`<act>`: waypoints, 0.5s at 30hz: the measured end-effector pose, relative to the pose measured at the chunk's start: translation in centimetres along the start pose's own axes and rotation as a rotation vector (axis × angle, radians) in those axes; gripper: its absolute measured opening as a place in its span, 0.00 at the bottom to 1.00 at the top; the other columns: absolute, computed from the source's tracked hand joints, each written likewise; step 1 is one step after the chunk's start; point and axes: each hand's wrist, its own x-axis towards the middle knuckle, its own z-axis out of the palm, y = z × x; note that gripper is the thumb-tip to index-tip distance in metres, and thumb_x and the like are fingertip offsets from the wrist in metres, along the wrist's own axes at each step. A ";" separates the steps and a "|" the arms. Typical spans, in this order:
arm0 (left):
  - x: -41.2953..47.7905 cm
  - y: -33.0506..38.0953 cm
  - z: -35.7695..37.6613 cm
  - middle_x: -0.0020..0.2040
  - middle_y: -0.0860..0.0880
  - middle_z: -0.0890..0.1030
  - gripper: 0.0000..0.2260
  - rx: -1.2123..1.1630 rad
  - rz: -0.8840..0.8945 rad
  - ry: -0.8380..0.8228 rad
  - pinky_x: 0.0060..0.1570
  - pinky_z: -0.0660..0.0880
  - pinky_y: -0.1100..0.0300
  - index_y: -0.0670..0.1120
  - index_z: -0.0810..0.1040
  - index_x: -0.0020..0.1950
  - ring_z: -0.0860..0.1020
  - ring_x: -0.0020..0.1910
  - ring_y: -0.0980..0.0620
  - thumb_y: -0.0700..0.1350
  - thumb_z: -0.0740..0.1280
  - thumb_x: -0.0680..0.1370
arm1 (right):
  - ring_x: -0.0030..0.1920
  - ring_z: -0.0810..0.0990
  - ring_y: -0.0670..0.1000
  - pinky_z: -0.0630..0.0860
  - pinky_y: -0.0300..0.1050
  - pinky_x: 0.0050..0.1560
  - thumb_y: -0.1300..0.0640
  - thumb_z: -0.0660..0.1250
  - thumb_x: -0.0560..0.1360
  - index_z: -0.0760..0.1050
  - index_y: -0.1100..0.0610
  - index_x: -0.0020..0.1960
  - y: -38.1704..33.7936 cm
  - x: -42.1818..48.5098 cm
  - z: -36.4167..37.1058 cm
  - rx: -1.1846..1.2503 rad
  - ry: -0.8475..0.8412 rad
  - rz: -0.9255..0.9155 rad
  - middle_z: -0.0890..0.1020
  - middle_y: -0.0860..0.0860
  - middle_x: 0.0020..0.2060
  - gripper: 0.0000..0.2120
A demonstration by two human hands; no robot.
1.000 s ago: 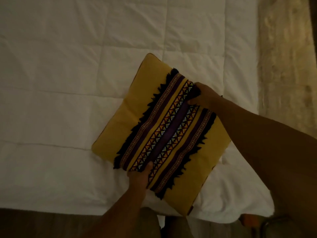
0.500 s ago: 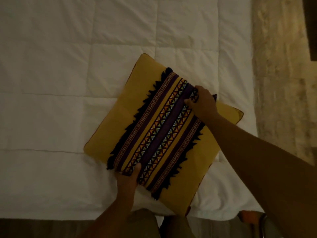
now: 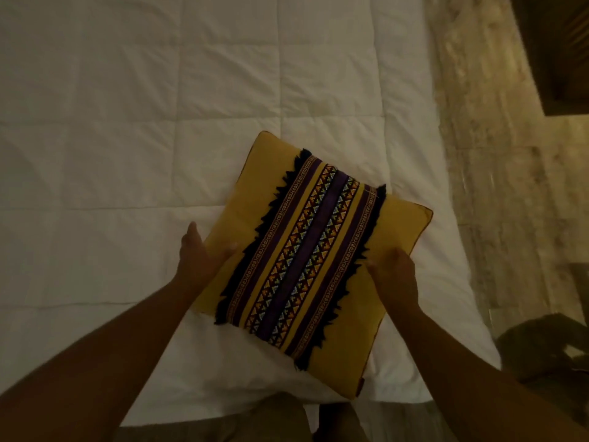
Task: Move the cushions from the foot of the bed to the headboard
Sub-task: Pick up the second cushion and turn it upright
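Two hands, the left hand [image 3: 199,261] and right hand [image 3: 393,275], clasp opposite edges of the yellow cushion [image 3: 306,260] between thumb and fingers above the white bed [image 3: 127,154].

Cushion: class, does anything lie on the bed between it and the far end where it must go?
Nothing visible does. The cushion sits near the foot, with the left hand and right hand on its sides. The white quilt beyond it is bare up to the frame's top edge; the headboard is out of view.
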 end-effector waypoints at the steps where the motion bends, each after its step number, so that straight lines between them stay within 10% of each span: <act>1: 1.3 0.7 -0.2 0.80 0.40 0.54 0.54 -0.006 0.023 -0.032 0.73 0.63 0.39 0.45 0.45 0.81 0.58 0.78 0.39 0.61 0.75 0.68 | 0.76 0.63 0.59 0.65 0.59 0.73 0.41 0.70 0.75 0.55 0.58 0.80 0.7 -0.3 0.3 0.034 0.014 0.060 0.62 0.57 0.78 0.42; 8: 8.6 4.1 0.2 0.82 0.44 0.52 0.55 -0.064 0.032 -0.225 0.73 0.62 0.44 0.48 0.43 0.81 0.56 0.79 0.43 0.63 0.74 0.68 | 0.61 0.78 0.59 0.79 0.57 0.57 0.44 0.75 0.71 0.65 0.55 0.74 4.2 -1.8 3.3 0.471 0.054 0.265 0.74 0.57 0.69 0.37; 15: 10.9 3.1 2.1 0.69 0.45 0.74 0.47 -0.048 -0.063 -0.348 0.52 0.81 0.48 0.47 0.60 0.77 0.79 0.61 0.45 0.61 0.77 0.66 | 0.62 0.76 0.59 0.76 0.54 0.52 0.37 0.75 0.66 0.57 0.53 0.77 6.0 0.9 4.2 0.510 0.009 0.377 0.71 0.57 0.72 0.49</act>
